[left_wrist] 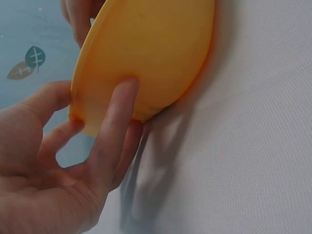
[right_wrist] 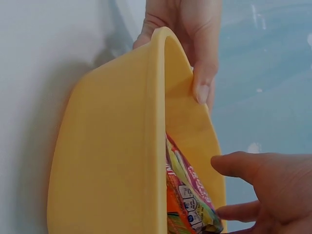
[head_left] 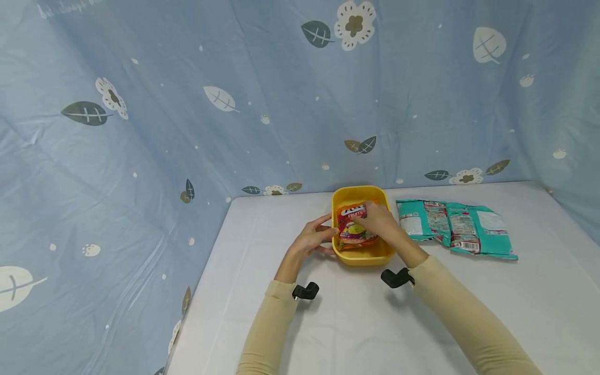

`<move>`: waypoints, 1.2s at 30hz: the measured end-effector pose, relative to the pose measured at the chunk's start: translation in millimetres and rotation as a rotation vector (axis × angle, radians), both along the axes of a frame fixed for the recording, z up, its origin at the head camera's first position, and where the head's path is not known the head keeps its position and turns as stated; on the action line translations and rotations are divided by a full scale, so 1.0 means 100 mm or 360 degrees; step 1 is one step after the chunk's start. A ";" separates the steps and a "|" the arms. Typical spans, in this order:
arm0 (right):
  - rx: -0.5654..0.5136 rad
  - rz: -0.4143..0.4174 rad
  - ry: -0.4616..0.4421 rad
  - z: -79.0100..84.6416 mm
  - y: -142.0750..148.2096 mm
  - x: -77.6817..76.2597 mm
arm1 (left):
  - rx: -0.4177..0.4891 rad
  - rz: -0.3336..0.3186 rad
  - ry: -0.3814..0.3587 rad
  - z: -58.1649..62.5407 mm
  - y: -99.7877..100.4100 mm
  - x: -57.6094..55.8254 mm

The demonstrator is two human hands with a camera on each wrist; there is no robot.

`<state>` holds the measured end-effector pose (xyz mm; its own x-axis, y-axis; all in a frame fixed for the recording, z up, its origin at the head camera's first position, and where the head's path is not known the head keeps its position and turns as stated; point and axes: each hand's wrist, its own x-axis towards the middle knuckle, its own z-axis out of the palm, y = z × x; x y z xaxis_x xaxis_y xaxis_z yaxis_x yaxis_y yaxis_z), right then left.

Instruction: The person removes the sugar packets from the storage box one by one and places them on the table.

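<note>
A yellow plastic tub (head_left: 367,260) stands on the white table, and a red and orange snack packet (head_left: 349,239) printed "FRUITS" lies inside it. My left hand (head_left: 314,237) grips the tub's left side. In the right wrist view, that hand's thumb (right_wrist: 202,90) hooks over the rim; its fingers (left_wrist: 117,112) press the outer wall in the left wrist view. Over the tub is my right hand (head_left: 378,219), its thumb spread away from the packet (right_wrist: 190,200) and a fingertip touching the packet's edge. Part of its fingers is hidden.
Two teal packets (head_left: 424,221) (head_left: 480,229) lie side by side on the table, right of the tub. A blue patterned curtain (head_left: 290,114) hangs along the back and left edges of the white table (head_left: 262,234).
</note>
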<state>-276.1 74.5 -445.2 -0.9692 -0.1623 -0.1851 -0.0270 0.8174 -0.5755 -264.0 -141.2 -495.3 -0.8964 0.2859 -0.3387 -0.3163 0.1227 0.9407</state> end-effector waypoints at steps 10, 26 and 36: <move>-0.0140 0.0025 -0.0152 0.00 0.05 -0.02 | -0.0041 0.0010 -0.0014 0.02 0.00 0.01; -0.0254 0.0074 -0.0158 -0.09 0.08 0.00 | 0.0041 0.0007 0.0016 -0.03 0.00 0.01; -0.0344 0.0005 -0.0097 -0.14 0.09 -0.02 | 0.0043 -0.0007 0.0029 -0.02 -0.01 0.02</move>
<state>-278.5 83.8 -459.4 -0.9568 -0.2075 -0.2038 0.0109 0.6746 -0.7381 -262.4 -142.2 -497.1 -0.9011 0.2986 -0.3145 -0.2986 0.0985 0.9493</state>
